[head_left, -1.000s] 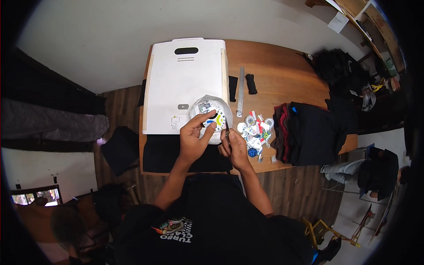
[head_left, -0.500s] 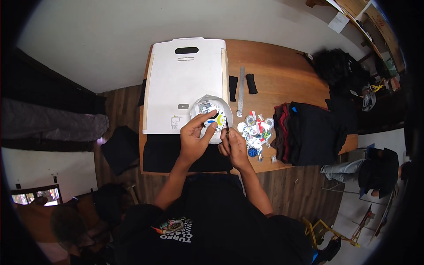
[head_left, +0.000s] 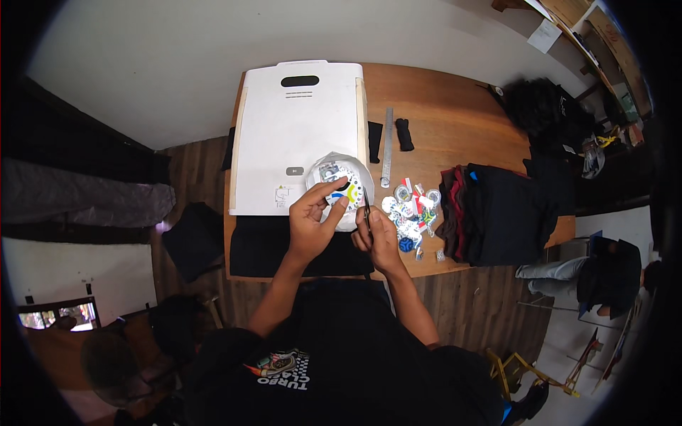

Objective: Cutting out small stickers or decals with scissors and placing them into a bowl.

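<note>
My left hand [head_left: 314, 220] pinches a white printed cutout [head_left: 350, 189] with yellow, blue and black marks. Close on its right, my right hand [head_left: 378, 238] is closed around slim dark scissors [head_left: 367, 209], whose blades point away from me along the cutout's right edge. Fingers partly hide the handles. Beneath both hands is a round whitish container [head_left: 364, 170] with a crinkled rim, overlapping the near right corner of a large white panel [head_left: 298, 135]. Black cloth [head_left: 284, 245] lies under my left wrist.
Right of my hands sits a pile of printed cutouts and tape rolls [head_left: 408, 220]. A metal ruler [head_left: 388, 145] and a small black roll [head_left: 405, 135] lie beyond it. Folded dark garments [head_left: 504, 213] are stacked farther right on the wooden table [head_left: 447, 99].
The scissors and the fingers of my right hand have shifted very slightly at the cutout's edge. My left hand keeps its place.
</note>
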A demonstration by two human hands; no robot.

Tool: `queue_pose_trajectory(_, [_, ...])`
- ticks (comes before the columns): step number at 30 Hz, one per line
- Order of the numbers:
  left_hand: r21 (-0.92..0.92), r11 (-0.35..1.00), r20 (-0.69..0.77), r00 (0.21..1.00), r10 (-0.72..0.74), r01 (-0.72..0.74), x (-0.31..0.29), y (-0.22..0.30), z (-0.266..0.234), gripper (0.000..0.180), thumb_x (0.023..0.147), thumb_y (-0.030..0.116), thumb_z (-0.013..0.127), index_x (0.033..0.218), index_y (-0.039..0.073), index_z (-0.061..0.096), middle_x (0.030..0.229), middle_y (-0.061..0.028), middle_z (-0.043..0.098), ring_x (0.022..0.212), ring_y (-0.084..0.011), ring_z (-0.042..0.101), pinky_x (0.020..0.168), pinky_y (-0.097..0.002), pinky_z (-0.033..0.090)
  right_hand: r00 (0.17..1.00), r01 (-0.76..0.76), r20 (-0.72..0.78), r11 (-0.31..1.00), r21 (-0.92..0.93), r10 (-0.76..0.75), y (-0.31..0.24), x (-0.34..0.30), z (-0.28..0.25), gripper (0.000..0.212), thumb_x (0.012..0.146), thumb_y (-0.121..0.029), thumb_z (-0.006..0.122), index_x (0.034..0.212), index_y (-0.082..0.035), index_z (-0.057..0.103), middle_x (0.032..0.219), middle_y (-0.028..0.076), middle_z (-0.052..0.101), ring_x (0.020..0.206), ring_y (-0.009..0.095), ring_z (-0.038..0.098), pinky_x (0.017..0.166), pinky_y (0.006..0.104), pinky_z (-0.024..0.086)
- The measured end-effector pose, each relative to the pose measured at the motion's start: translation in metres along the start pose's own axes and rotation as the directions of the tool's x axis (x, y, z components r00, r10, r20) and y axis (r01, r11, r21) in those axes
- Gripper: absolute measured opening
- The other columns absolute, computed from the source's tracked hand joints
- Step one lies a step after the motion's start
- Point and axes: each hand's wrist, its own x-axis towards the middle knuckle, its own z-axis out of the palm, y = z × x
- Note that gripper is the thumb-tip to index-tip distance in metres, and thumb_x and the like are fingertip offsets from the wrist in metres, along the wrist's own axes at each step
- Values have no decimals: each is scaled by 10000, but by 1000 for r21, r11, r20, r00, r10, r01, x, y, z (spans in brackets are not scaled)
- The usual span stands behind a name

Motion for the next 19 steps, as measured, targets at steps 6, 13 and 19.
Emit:
queue_pose_trajectory(6, [31, 999, -26, 1000, 15, -14, 0, -2, 0, 364, 902, -106, 645, 1263, -100, 602, 1185, -145, 638, 1107, -159, 611, 970, -265, 486, 1000, -7, 8, 1000, -10, 7, -1, -1, 1, 380, 1097, -353, 356, 1001, -25, 522, 568, -53, 299, 450, 44, 218, 452, 228, 224])
queue_pose_trajectory(13, [11, 999, -25, 999, -33, 34, -1, -3, 0, 358, 907, -96, 645, 1262, -97, 604, 1216, -154, 648, 1126, -164, 607, 989, -277, 479, 999, -24, 21, 999, -46, 25, 1, 1, -1, 408, 1096, -377, 324, 1011, -26, 513, 548, -44, 312, 423, 60, 246, 468, 246, 250])
queue_pose_trajectory(19, [8, 999, -25, 999, -38, 39, -1, -3, -1, 365, 909, -91, 645, 1271, -95, 600, 1225, -158, 646, 1133, -170, 605, 995, -283, 476, 1000, -11, 27, 999, -48, 12, 0, 1, -1, 401, 1097, -372, 323, 1018, -28, 513, 547, -40, 311, 422, 62, 251, 468, 247, 254])
